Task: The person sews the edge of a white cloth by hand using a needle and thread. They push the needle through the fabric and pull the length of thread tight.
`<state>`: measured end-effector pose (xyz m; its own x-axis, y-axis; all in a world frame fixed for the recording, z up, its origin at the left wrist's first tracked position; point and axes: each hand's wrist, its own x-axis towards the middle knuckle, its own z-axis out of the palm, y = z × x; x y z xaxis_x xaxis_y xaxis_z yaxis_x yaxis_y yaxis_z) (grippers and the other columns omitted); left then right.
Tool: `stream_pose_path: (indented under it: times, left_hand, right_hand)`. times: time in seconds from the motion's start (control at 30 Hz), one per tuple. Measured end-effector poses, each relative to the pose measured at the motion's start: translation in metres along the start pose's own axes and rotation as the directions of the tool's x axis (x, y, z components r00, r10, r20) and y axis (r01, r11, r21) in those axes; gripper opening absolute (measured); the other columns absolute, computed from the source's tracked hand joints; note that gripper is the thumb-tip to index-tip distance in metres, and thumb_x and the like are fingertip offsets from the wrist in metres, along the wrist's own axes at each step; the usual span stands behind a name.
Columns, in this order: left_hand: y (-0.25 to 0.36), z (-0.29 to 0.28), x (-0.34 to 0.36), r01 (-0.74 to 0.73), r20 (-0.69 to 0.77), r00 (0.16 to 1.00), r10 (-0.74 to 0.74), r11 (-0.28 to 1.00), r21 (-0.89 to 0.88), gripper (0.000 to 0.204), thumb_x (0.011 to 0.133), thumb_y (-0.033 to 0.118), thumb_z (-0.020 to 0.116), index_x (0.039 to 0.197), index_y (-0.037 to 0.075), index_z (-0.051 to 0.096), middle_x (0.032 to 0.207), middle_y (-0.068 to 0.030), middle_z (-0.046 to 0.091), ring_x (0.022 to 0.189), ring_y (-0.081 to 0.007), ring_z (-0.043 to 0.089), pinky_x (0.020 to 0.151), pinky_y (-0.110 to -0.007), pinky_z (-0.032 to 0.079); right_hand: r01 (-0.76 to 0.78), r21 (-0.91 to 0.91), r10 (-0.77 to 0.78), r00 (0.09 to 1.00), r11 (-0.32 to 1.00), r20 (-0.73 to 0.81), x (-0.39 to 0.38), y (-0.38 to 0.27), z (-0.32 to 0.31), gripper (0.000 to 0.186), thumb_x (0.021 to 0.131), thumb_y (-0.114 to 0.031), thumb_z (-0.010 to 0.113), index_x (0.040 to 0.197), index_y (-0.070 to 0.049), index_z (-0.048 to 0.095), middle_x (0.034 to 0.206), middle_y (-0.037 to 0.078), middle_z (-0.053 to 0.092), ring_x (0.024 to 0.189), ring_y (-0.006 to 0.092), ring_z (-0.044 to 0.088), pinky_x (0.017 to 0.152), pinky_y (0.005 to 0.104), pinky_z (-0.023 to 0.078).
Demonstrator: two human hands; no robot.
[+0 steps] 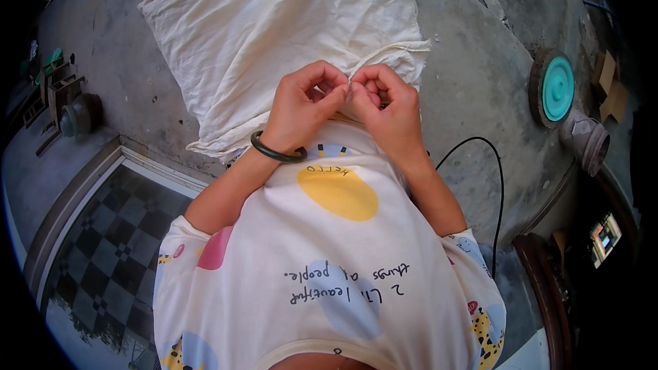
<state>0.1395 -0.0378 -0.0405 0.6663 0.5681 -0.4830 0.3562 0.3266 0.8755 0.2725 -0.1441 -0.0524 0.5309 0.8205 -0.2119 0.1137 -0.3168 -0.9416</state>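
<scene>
A cream-white cloth (274,34) with creases and a frayed edge lies spread over my lap and legs. My left hand (308,96), with a dark bangle on its wrist, pinches the cloth's near right edge between thumb and forefinger. Right beside it my right hand (384,99) pinches the same edge, its other fingers curled in. The fingertips of both hands meet at a gathered bit of the cloth. Whether something small, such as a needle or thread, sits between them is too fine to make out.
On the right, a round container with a turquoise lid (558,89) stands on the concrete floor near a grey pot (587,140) and cardboard (608,85). A black cable (499,178) curves beside me. Small wooden stools (58,92) are at the left, above a checkered tiled area (113,240).
</scene>
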Motion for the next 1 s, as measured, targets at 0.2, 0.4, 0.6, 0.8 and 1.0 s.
stream_pose_path:
  times: [0.2, 0.4, 0.6, 0.8, 1.0]
  left_hand:
    - [-0.0015, -0.0025, 0.0011, 0.062, 0.016, 0.998, -0.061, 0.996, -0.067, 0.009, 0.093, 0.008, 0.071, 0.099, 0.002, 0.068, 0.091, 0.0017, 0.067, 0.080, -0.0029, 0.059, 0.070, -0.019, 0.048]
    - [-0.0033, -0.0035, 0.0023, 0.021, 0.014, 1.000, -0.020, 0.994, -0.104, 0.008, 0.093, 0.007, 0.070, 0.099, 0.002, 0.068, 0.092, 0.0014, 0.067, 0.084, -0.0035, 0.059, 0.074, -0.020, 0.049]
    - [-0.0044, -0.0051, 0.0028, 0.053, 0.015, 0.999, -0.052, 0.995, -0.090, 0.006, 0.094, 0.006, 0.068, 0.099, 0.002, 0.067, 0.092, 0.0014, 0.067, 0.085, -0.0037, 0.060, 0.074, -0.021, 0.049]
    - [-0.0024, -0.0053, 0.0019, 0.009, 0.006, 1.000, -0.009, 0.998, -0.061, 0.007, 0.094, 0.007, 0.068, 0.099, 0.002, 0.067, 0.092, 0.0018, 0.067, 0.085, -0.0036, 0.059, 0.073, -0.020, 0.048]
    - [-0.0019, -0.0026, 0.0005, -0.031, -0.027, 0.999, 0.029, 0.997, -0.075, 0.005, 0.094, 0.006, 0.069, 0.097, 0.002, 0.068, 0.091, 0.0024, 0.067, 0.083, -0.0033, 0.058, 0.072, -0.020, 0.048]
  right_hand:
    - [0.050, -0.020, -0.050, 0.998, 0.999, -0.039, -0.0006, -0.0031, 0.0009, 0.010, 0.082, -0.004, 0.070, 0.089, -0.006, 0.064, 0.054, 0.000, 0.048, 0.048, 0.0096, 0.046, 0.047, 0.0277, 0.037]
    - [0.337, -0.323, -0.380, 0.922, 0.884, -0.080, 0.0023, -0.0049, 0.0024, 0.016, 0.076, -0.003, 0.071, 0.087, -0.009, 0.061, 0.067, 0.002, 0.058, 0.052, 0.0200, 0.056, 0.049, 0.0329, 0.042]
    - [0.468, -0.449, -0.537, 0.843, 0.761, -0.031, 0.0056, -0.0037, 0.0023, 0.018, 0.072, -0.001, 0.070, 0.085, -0.009, 0.060, 0.072, 0.003, 0.058, 0.058, 0.0244, 0.059, 0.052, 0.0355, 0.044]
    - [0.469, -0.445, -0.528, 0.849, 0.763, -0.009, 0.0052, -0.0053, 0.0020, 0.016, 0.073, -0.002, 0.071, 0.085, -0.009, 0.062, 0.072, 0.004, 0.059, 0.057, 0.0254, 0.059, 0.052, 0.0360, 0.044]
    - [0.249, -0.220, -0.271, 0.960, 0.943, -0.073, 0.0001, -0.0071, 0.0023, 0.010, 0.081, -0.003, 0.071, 0.088, -0.007, 0.065, 0.071, 0.003, 0.064, 0.054, 0.0188, 0.059, 0.050, 0.0309, 0.044]
